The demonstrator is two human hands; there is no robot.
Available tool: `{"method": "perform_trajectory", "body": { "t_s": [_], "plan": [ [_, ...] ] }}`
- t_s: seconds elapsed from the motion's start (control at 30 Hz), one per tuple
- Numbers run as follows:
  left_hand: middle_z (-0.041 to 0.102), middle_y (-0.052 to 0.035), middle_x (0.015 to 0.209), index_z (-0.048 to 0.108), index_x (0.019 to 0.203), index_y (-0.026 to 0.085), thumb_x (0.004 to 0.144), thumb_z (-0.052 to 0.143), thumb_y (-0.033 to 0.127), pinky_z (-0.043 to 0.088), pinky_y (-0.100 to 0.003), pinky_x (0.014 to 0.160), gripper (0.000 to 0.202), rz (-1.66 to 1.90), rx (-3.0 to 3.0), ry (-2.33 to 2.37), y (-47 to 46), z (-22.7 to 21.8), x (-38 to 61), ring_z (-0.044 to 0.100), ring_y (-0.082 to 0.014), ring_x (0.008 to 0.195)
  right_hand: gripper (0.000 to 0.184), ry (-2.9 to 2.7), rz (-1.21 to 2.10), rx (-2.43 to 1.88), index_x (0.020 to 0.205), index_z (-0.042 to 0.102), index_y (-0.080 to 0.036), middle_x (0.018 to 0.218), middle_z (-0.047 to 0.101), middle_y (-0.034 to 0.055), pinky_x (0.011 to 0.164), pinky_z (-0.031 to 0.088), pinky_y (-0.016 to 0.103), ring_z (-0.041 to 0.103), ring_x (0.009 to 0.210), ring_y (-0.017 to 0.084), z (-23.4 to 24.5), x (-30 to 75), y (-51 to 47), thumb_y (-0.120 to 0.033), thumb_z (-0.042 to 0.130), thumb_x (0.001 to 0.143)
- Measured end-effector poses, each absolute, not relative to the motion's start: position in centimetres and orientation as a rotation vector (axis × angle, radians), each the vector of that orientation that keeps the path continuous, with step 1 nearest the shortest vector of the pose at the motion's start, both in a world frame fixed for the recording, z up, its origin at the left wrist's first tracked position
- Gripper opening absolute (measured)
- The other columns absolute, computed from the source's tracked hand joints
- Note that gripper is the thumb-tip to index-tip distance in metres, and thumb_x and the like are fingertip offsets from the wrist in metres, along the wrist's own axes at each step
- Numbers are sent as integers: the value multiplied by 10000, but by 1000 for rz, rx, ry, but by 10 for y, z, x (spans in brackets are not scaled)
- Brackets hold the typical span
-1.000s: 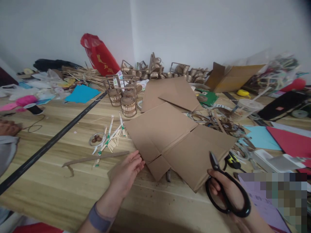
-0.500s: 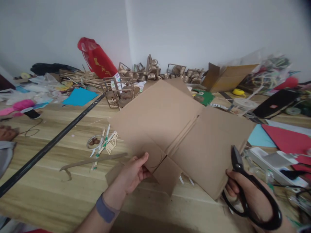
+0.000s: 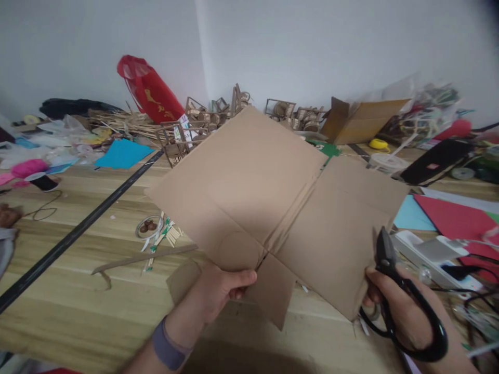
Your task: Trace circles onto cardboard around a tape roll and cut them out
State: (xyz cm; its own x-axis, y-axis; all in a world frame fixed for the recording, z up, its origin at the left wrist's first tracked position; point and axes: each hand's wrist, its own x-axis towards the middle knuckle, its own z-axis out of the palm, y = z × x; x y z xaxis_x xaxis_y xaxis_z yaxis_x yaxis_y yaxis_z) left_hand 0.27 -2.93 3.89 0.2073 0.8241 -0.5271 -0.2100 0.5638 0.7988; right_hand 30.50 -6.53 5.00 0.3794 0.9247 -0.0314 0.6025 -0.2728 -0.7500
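A large flattened brown cardboard sheet (image 3: 273, 197) with creases and flaps is held up off the table, tilted toward me. My left hand (image 3: 220, 288) grips its lower edge near the middle, thumb on top, fingers closed on it. My right hand (image 3: 397, 306) holds black scissors (image 3: 405, 311) by the loops, blades shut and pointing up, and its fingers also pinch the sheet's lower right corner. A round cardboard cut-out (image 3: 183, 278) lies on the table just left of my left hand.
The wooden table (image 3: 78, 291) carries a black bar (image 3: 78, 234), a cardboard strip (image 3: 144, 257), chopstick packets (image 3: 163, 236), a tape roll, blue and red paper, small woven wooden lanterns (image 3: 187, 135) by the wall, a red bag (image 3: 150, 96), an open box (image 3: 362, 122). Another person's hand (image 3: 8, 215) shows at far left.
The cardboard sheet has gone from lying flat on the table to being raised and tilted up. My left hand closed on its lower edge; my right hand with the scissors moved to its corner.
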Motion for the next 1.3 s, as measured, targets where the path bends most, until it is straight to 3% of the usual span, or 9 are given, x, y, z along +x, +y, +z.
{"method": "perform_trajectory", "body": {
  "t_s": [0.13,0.23,0.47,0.6,0.77,0.87,0.97,1.1,1.3],
  "plan": [
    [795,-23,796,793,774,194,566,883,259,502,-267,676,235,836,753,1185,-39,41,9,693,-211,793,436,-1292,587,-2020,420,487,-295,449,580,50,553,437,378,554,469,225,54,305,-63,-522,451,790],
    [815,-25,923,795,822,221,630,803,279,515,-306,823,201,803,920,1300,-43,43,13,707,-251,944,419,-1277,668,-2015,412,470,-301,438,580,57,524,439,380,549,447,226,56,306,-62,-526,465,766],
    [714,0,654,656,635,235,671,703,329,443,-279,614,111,654,1104,1508,-48,39,17,652,-216,690,416,-1267,721,-2017,410,491,-288,432,568,50,478,440,350,541,429,209,61,305,-62,-525,508,751],
    [558,25,480,517,458,262,703,643,358,402,-281,564,292,559,1134,1532,-49,38,16,565,-189,546,365,-1159,766,-1981,419,499,-278,391,531,9,440,398,310,489,381,168,65,300,-62,-530,557,678],
    [662,-25,518,534,393,264,743,652,433,462,-301,632,406,478,1219,1642,-50,35,10,664,-239,621,334,-1093,780,-1936,454,499,-269,407,566,0,479,418,292,529,412,161,58,292,-63,-506,573,677],
    [754,-51,596,706,524,241,733,686,480,522,-318,647,318,520,1126,1611,-51,31,5,724,-273,669,304,-1062,785,-1912,485,493,-270,411,555,-11,490,429,290,528,418,158,50,286,-65,-503,557,669],
    [832,-65,827,805,762,211,712,748,462,588,-322,773,262,668,915,1490,-51,25,0,781,-288,847,283,-1013,807,-1896,508,480,-272,406,536,-21,472,422,284,513,400,149,42,280,-67,-496,540,670],
    [835,-76,963,786,918,161,737,809,316,627,-346,872,239,789,525,1365,-51,20,-2,793,-291,929,273,-959,870,-1868,551,464,-272,414,506,-40,451,419,276,516,388,145,28,272,-71,-498,519,695],
    [818,-175,894,707,998,44,967,560,87,682,-343,744,156,896,189,1307,-49,32,10,808,-266,818,293,-970,924,-1885,600,432,-275,440,492,-54,490,457,283,547,420,155,19,265,-74,-519,535,726]
  ]
}}
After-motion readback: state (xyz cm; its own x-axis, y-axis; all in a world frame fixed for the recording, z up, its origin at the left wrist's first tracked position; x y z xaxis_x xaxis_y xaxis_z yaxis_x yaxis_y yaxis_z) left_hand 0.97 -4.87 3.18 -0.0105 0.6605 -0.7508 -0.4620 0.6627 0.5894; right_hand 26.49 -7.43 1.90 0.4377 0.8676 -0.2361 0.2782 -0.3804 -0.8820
